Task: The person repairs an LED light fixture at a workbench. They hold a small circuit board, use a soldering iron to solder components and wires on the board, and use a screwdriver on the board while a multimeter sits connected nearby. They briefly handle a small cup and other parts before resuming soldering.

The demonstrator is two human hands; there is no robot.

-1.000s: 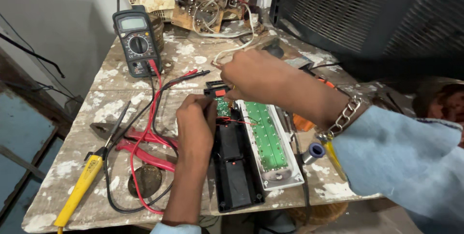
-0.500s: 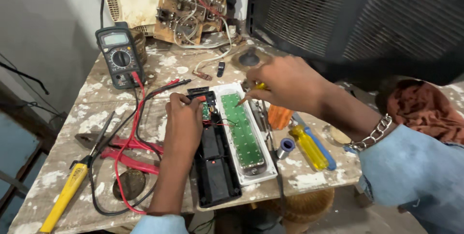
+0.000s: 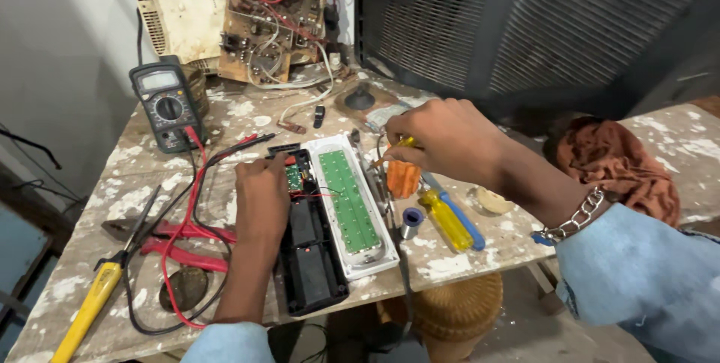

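An opened lamp lies on the paint-spattered table (image 3: 135, 198). Its white panel with a green LED board (image 3: 349, 202) sits beside its black housing (image 3: 307, 258). My left hand (image 3: 262, 190) rests on the housing's left edge, fingertips at a small green circuit board (image 3: 293, 177) with thin red wires. My right hand (image 3: 442, 138) hovers just right of the panel. It pinches a thin yellow-handled tool (image 3: 405, 142), whose metal tip points down-left toward the panel's edge. An orange handle (image 3: 403, 178) lies right under this hand.
A multimeter (image 3: 165, 104) stands at the back left, its red and black leads trailing over the table. Red pliers (image 3: 187, 247) and a yellow-handled tool (image 3: 90, 307) lie left. A yellow screwdriver (image 3: 446, 217) and solder spool (image 3: 412, 218) lie right. Behind are a bare circuit board (image 3: 266, 22) and black grille (image 3: 525, 18).
My right hand has moved from over the housing's top end to the right side of the white panel, now holding the yellow-handled tool. My left hand has stayed on the housing.
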